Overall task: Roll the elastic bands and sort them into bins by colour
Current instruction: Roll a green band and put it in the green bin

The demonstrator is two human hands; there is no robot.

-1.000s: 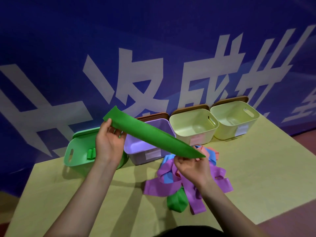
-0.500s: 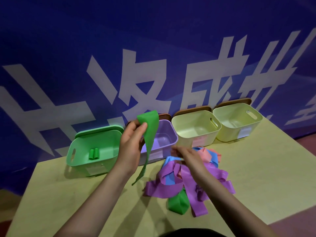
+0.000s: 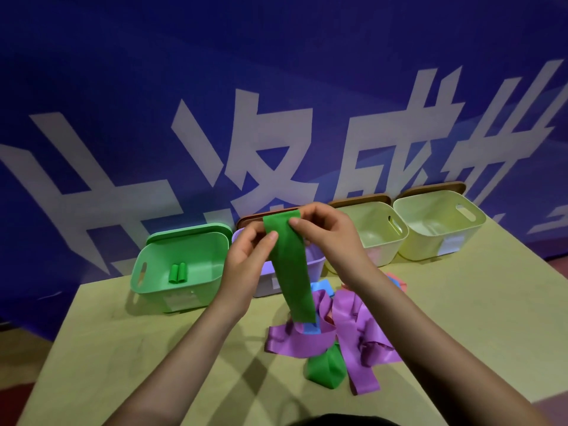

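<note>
Two green rolls [image 3: 178, 273] lie in the green bin [image 3: 181, 265] at the far left of the row, and that is all the sorting that shows as done. The purple bin [image 3: 310, 265] next to it is mostly hidden behind the hands; the two pale yellow-green bins [image 3: 381, 238] [image 3: 436, 226] further right look bare inside.

Both hands are up over the table [image 3: 461, 318], working a third green band [image 3: 290, 269]. The left hand [image 3: 246, 259] and the right hand [image 3: 325, 235] each pinch its top edge, thumbs on the near face, while the rest hangs straight down, its tail just above the pile. No turns are wound yet, so I judge the rolling is only starting.

Plenty is left: the loose heap [image 3: 344, 327] on the table near the bins holds several purple bands, some blue and pink, and one more green band [image 3: 324, 368] at its near edge. I would put the job at well under halfway.
</note>
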